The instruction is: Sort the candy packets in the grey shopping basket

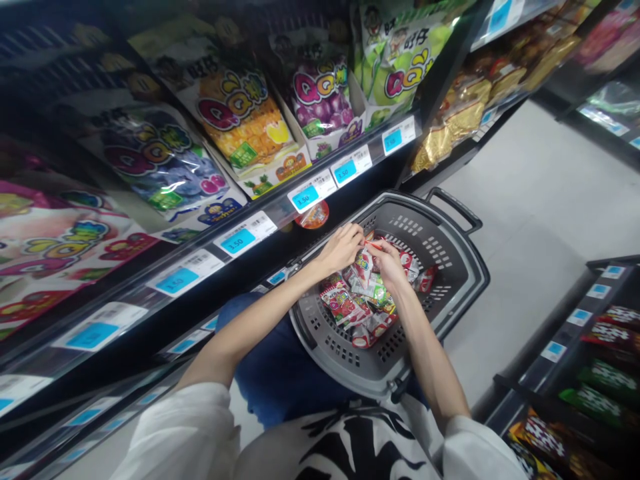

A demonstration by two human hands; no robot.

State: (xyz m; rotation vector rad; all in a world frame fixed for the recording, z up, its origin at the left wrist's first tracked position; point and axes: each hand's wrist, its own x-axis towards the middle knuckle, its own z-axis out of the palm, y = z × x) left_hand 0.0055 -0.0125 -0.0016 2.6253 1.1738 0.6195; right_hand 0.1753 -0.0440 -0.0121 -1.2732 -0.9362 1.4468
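Note:
Above a grey shopping basket (345, 380), my left hand (344, 247) and my right hand (389, 263) meet, fingers pinched together. Between them is a small gummy candy packet (363, 268), its top edge at my fingertips. Both hands seem to grip that edge; the fingers partly cover it. A bit of orange-red shows by the right thumb. Inside the basket, under my hands, lie several small candy packets (343, 300) in red, white and green, heaped loosely.
On the left a shelf holds boxes of larger gummy candy bags (240, 113), with price labels (245, 233) along its edge. Gold-wrapped bags (455, 120) hang farther right. A low shelf with dark snack packs (605, 380) stands at lower right. Pale floor (520, 247) lies beyond the basket.

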